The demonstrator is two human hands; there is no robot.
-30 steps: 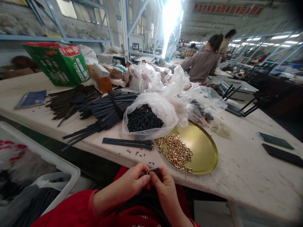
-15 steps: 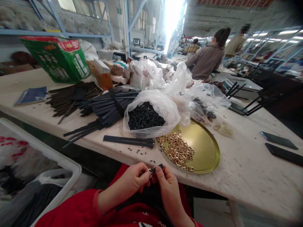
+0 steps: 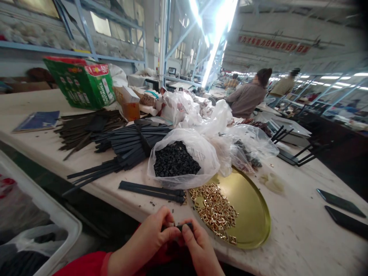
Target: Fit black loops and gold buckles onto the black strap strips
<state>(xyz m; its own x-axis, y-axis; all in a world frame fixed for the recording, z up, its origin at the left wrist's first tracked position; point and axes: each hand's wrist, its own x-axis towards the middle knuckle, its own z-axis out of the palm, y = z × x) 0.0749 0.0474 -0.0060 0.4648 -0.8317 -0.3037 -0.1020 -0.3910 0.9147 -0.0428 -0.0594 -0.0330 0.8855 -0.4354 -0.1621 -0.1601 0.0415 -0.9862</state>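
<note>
My left hand (image 3: 161,230) and my right hand (image 3: 195,239) meet at the table's front edge, both closed on a black strap (image 3: 184,226). The strap's end shows between my thumbs. A glint of metal sits by my left fingertips, mostly hidden. Beyond my hands lie finished-looking black straps (image 3: 151,191) with gold buckles at their right ends. A round gold tray (image 3: 253,214) holds a heap of small gold buckles (image 3: 215,209). Behind it stands an open clear plastic bag (image 3: 209,153) full of small black loops (image 3: 175,159).
Bundles of dark straps (image 3: 129,142) lie at the left, near a blue booklet (image 3: 38,119) and a green carton (image 3: 83,84). Two phones (image 3: 342,201) rest at the right. A white bin (image 3: 69,222) stands below the table's left edge. People sit further back.
The view has tilted up, so the table's things appear lower. My hands still hold the strap together; its end is now less exposed, and the metal part is more covered by my fingers.
</note>
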